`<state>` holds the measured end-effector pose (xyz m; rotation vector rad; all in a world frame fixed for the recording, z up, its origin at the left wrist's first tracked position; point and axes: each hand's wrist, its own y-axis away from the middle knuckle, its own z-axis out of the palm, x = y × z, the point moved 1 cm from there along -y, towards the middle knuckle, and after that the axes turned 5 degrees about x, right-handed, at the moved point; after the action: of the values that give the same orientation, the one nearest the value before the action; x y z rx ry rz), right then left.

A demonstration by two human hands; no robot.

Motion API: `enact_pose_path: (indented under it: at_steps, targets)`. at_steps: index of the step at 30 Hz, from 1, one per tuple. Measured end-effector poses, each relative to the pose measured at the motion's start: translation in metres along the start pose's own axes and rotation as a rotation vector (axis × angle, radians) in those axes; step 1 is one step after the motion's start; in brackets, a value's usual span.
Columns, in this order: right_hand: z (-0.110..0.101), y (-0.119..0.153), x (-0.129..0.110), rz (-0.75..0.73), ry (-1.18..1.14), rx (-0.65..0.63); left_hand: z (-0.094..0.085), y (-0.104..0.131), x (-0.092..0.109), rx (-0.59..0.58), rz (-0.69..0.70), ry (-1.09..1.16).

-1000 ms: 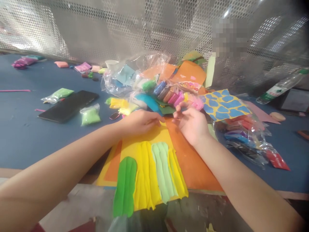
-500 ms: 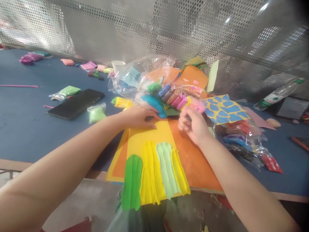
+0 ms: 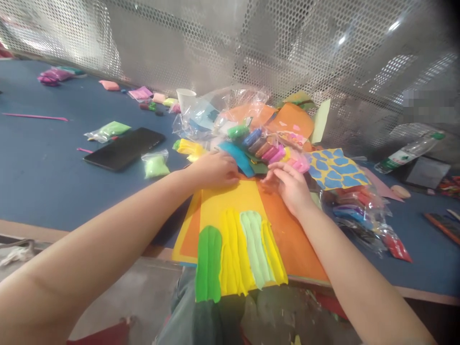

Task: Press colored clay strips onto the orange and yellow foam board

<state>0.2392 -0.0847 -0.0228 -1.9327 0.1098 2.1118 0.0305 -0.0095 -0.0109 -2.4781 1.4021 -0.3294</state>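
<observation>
1. Head view: our rectangular yellow paper sheet [image 3: 232, 196], bearing ridged green, yellow and pale-green clay strips [image 3: 233, 254], lies on a flat orange sheet [image 3: 287, 239] and overhangs the front edge of the blue worktop [image 3: 53, 182].
2. Our left hand [image 3: 217, 168] rests at the yellow sheet's far edge, fingers bent; we cannot tell whether they grip it.
3. Our right hand [image 3: 290, 186] is over the orange sheet, fingers curled toward the thumb; we cannot tell whether they pinch anything.
4. Near the worktop's far edge, we see a white paper cup [image 3: 186, 98].
</observation>
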Motion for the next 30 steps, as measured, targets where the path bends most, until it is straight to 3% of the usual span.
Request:
enact_pose_path:
  at_steps: [4,11,16,22,26,30]
  targets:
    - [0.002,0.003,-0.005,-0.077,-0.024,-0.032,-0.002,0.001,0.008,0.027,-0.042,-0.049]
    - [0.001,0.004,-0.009,-0.060,-0.164,-0.101,0.006,0.002,0.009,0.010,-0.038,0.000]
    - [0.002,0.004,-0.003,-0.200,0.048,0.013,0.011,0.000,0.004,0.041,0.027,0.060]
    - [-0.009,-0.002,0.002,-0.308,0.098,0.121,0.006,0.000,0.003,0.022,-0.108,-0.026]
    - [-0.012,-0.005,-0.003,-0.255,0.034,0.204,0.003,0.001,0.002,0.003,-0.126,-0.004]
    - [-0.009,-0.006,-0.006,-0.173,-0.028,0.141,-0.001,0.001,-0.001,0.042,-0.153,-0.071]
